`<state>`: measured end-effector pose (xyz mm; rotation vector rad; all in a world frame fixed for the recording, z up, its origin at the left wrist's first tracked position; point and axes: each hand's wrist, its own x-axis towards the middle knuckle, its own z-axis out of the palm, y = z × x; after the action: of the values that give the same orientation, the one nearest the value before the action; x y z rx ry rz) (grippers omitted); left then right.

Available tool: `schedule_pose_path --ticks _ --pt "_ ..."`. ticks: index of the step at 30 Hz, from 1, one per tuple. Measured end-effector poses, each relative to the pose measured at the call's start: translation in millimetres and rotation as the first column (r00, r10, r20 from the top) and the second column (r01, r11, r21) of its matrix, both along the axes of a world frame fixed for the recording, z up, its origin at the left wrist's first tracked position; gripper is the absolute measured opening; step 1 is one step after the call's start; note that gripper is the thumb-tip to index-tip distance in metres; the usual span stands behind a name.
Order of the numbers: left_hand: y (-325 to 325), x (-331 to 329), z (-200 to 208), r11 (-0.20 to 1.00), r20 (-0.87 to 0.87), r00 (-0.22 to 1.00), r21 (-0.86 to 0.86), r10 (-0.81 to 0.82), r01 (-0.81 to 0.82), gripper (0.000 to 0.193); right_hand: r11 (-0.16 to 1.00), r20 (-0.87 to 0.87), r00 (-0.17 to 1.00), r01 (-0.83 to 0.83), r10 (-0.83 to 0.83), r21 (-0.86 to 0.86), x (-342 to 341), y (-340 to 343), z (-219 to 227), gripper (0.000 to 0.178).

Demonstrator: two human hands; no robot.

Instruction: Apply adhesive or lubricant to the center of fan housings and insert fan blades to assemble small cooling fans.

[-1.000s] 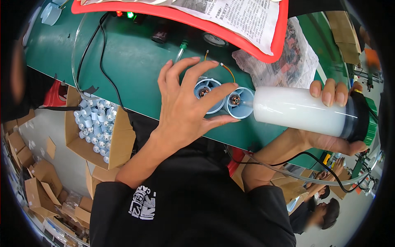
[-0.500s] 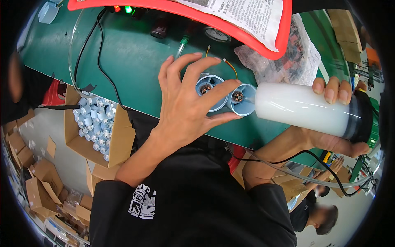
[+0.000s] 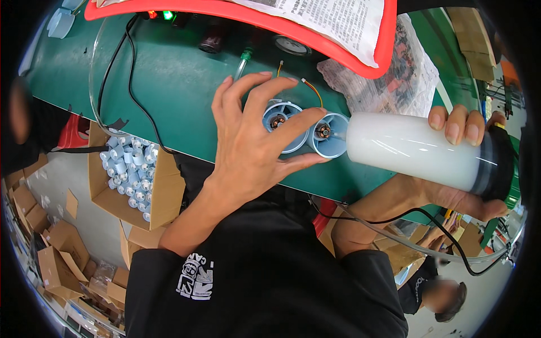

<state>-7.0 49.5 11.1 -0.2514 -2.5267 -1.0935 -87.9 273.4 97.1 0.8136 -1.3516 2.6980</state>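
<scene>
In my right hand (image 3: 457, 127) is a large dispensing syringe (image 3: 411, 151), its barrel filled with something white and its rear end capped in black. Its narrow tip reaches into the right one of two light-blue round housings (image 3: 336, 147), close to the copper-wound core (image 3: 323, 131) there. The left housing (image 3: 297, 144) stands against it and holds a similar core (image 3: 278, 122). My left hand (image 3: 242, 135) closes around the pair, thumb at the near side, fingers over the far side. Thin coloured wires (image 3: 315, 93) with a white plug stick out behind the right housing.
A red-rimmed tray with printed paper (image 3: 338, 34) overhangs the green bench (image 3: 174, 84). Beside it lies a clear plastic bag (image 3: 389, 84). A carton (image 3: 166, 194) of blue parts stands at the left. A black cable (image 3: 135, 81) and a hose (image 3: 406, 246) cross the area. Another person (image 3: 420, 290) is lower right.
The whole scene has shifted slightly left in the picture. My hands, the syringe and both housings keep nearly the same positions relative to one another.
</scene>
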Motion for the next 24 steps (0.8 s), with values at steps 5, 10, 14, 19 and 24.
schedule_pose_path --ticks 5,10,14,19,24 --pt "0 -2 0 1.000 -0.003 1.000 0.004 -0.004 0.004 0.055 0.999 0.019 0.999 -0.037 0.037 -0.023 -2 -1 2 0.103" --pt "1 -3 1 1.000 -0.013 1.000 0.007 0.000 0.000 0.055 0.998 0.004 0.998 -0.059 0.059 -0.035 -4 -2 2 0.103" --pt "-3 -2 5 1.000 -0.011 1.000 -0.026 0.018 -0.018 0.056 0.991 0.090 0.993 -0.060 0.072 -0.123 5 12 17 0.097" --pt "-11 5 14 1.000 0.037 0.999 -0.009 0.021 -0.020 0.081 0.957 -0.020 0.963 0.270 -0.269 0.108 39 91 56 0.105" --pt "-36 8 13 0.996 0.093 0.995 0.086 -0.040 0.032 0.087 0.151 -0.090 0.552 0.376 -0.829 0.914 46 108 38 0.054"
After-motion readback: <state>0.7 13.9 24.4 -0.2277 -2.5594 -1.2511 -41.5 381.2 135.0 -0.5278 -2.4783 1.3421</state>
